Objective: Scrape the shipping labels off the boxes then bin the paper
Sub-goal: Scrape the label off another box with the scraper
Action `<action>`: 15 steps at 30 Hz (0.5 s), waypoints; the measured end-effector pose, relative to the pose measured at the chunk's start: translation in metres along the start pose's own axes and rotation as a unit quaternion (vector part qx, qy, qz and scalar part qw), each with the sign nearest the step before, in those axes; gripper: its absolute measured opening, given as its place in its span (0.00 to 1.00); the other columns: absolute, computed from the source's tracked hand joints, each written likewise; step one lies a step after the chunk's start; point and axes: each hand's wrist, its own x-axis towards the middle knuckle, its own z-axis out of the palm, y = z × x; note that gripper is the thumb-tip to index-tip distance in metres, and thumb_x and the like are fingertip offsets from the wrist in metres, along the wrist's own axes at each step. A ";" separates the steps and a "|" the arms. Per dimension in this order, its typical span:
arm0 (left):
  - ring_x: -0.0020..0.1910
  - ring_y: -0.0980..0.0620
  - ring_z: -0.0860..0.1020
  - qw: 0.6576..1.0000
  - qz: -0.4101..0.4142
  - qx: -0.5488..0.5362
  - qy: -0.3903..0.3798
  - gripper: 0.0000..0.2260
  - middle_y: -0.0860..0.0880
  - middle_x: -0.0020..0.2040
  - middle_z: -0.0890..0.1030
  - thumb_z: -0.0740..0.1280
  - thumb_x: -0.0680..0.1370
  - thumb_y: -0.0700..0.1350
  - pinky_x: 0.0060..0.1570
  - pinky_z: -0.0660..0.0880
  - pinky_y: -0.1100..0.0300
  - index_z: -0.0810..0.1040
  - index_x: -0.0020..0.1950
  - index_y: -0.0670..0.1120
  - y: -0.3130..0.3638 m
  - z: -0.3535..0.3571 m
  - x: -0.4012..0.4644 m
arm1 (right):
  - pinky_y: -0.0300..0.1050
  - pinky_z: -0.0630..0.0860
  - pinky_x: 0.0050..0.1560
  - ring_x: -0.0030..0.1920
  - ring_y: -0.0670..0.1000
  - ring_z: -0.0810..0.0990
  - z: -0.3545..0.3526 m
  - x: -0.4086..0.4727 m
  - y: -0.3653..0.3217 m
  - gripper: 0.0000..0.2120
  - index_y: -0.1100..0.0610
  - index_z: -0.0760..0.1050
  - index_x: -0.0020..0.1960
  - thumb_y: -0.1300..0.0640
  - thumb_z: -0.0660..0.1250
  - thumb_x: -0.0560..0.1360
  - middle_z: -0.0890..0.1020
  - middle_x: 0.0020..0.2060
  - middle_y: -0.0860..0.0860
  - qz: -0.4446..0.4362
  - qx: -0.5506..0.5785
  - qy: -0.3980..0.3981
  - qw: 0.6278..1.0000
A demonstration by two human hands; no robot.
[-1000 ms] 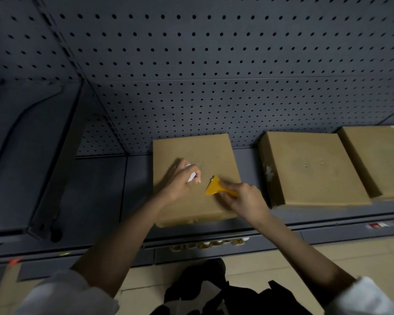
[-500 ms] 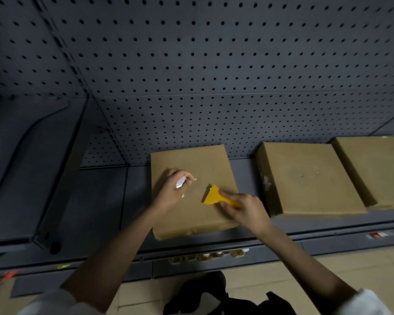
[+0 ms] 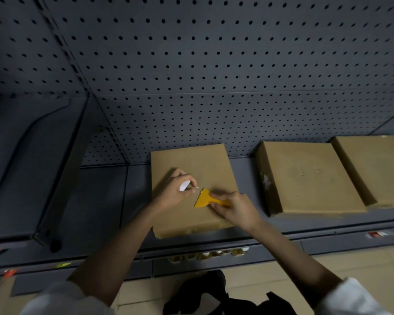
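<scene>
Label paper [image 3: 184,185]: a white scrap, pinched in the left hand [image 3: 173,191], fingers curled round it, held just above the top face of the left box [image 3: 189,164]. That box lies flat on the grey shelf [image 3: 105,201]; its top looks bare brown apart from a tiny pale fleck near the fingertips, so I'd call this one nearly done. Right hand [image 3: 233,206] grips the handle of the orange scraper [image 3: 203,198], fingers wrapped tight, blade edge down on the cardboard just beside the left fingertips. Middle box [image 3: 309,178] sits well apart to the right: top looks clean, but white residue [image 3: 265,181] shows on its left side wall, probably still to scrape. Far-right box [image 3: 378,164] touches the middle one; partly out of frame, no label visible on what shows. No bin in view, so binning not yet done. Dark object on the floor [image 3: 216,289] between the arms; can't tell what it is.
</scene>
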 end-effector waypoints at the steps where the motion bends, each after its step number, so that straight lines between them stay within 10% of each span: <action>1: 0.47 0.56 0.69 1.000 0.002 0.001 0.000 0.03 0.50 0.48 0.68 0.71 0.72 0.40 0.43 0.63 0.76 0.80 0.45 0.45 0.000 0.000 0.000 | 0.40 0.72 0.58 0.58 0.50 0.80 0.000 0.002 0.000 0.16 0.47 0.77 0.62 0.48 0.65 0.75 0.83 0.56 0.48 0.001 -0.002 -0.001 1.000; 15: 0.48 0.53 0.70 1.000 -0.003 0.011 0.000 0.06 0.47 0.49 0.69 0.71 0.71 0.38 0.43 0.62 0.69 0.79 0.46 0.45 0.001 0.002 0.003 | 0.41 0.73 0.53 0.53 0.53 0.81 -0.001 0.015 -0.008 0.14 0.49 0.78 0.60 0.49 0.65 0.75 0.85 0.51 0.52 -0.004 -0.011 -0.019 1.000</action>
